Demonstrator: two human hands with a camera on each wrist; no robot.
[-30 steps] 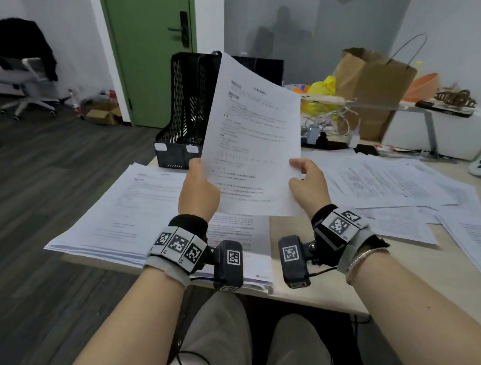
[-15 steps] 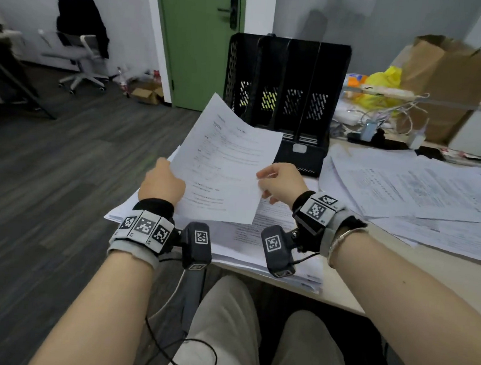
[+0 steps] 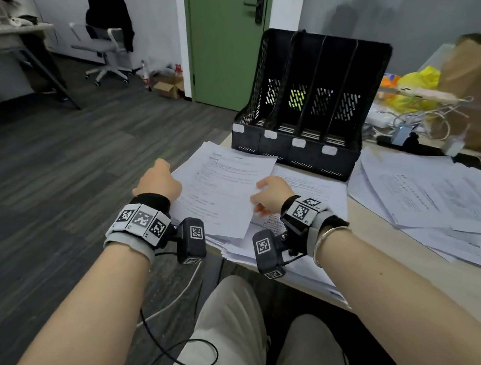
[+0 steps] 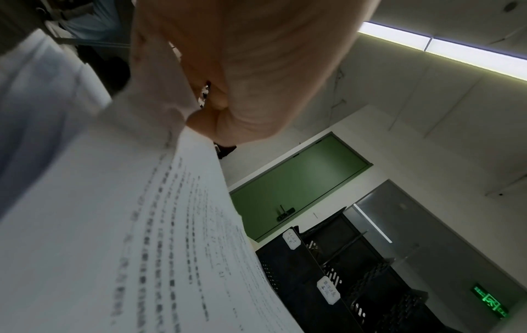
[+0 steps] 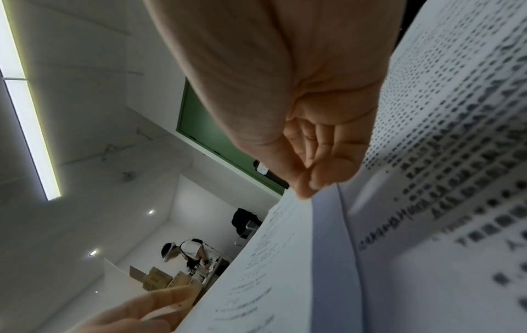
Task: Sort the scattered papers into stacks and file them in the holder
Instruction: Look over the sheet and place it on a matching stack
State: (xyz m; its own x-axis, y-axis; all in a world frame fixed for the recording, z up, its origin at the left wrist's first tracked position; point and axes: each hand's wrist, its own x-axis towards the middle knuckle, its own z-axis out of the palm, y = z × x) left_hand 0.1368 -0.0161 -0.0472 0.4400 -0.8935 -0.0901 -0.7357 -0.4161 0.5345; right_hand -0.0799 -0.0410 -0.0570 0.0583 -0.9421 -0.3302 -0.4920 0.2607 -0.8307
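Behind the held sheet [image 3: 224,192], black holder [image 3: 307,101]

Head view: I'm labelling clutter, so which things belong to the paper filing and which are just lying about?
Belongs to the job:
sheet held by left hand and right hand
near stack
scattered papers
black holder

Just lying about:
brown paper bag
yellow bag
cables
office chair

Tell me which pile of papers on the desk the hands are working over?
The stack nearest the desk's front edge, just before the black file holder. Both hands hold one sheet over it; the other papers lie spread out to the right.
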